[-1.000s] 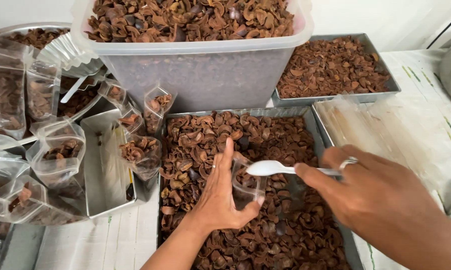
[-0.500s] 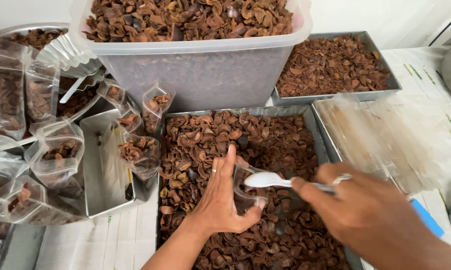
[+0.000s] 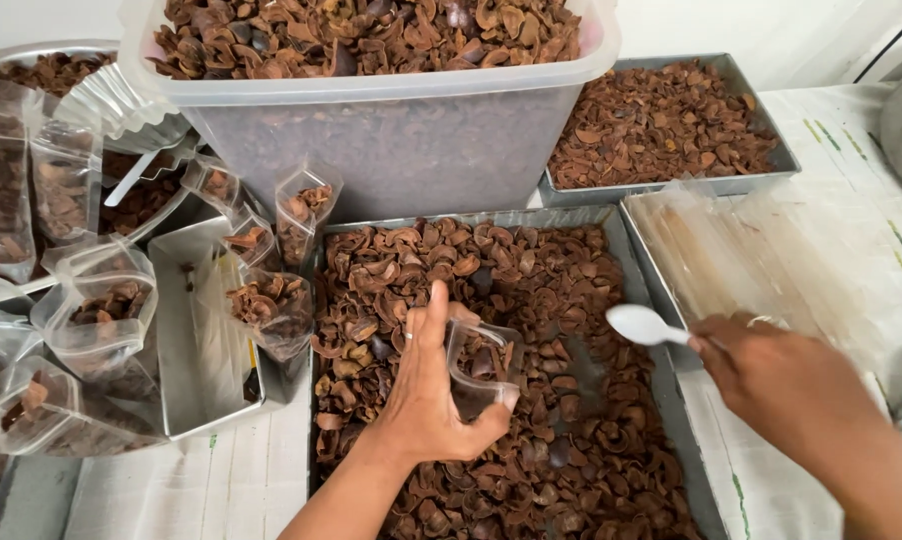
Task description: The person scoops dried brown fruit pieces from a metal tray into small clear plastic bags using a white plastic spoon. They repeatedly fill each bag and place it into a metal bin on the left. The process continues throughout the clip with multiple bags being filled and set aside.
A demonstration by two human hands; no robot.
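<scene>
Holding a small clear bag (image 3: pixel 481 362) open over the tray (image 3: pixel 639 262) of brown dried husks (image 3: pixel 531 300), the left hand (image 3: pixel 426 395) grips the bag's mouth between thumb and fingers. The right hand (image 3: pixel 786 385) is closed on a white plastic spoon (image 3: pixel 643 324), just beside the bag. Filled bags (image 3: pixel 271 305) stand to the left.

1. A tub (image 3: pixel 391 150) of brown husks is standing at the back.
2. A second tray (image 3: pixel 671 125) of husks is lying behind right.
3. Filled pouches (image 3: pixel 101 310) are crowding the left.
4. Empty bags (image 3: pixel 751 250) are lying right.
</scene>
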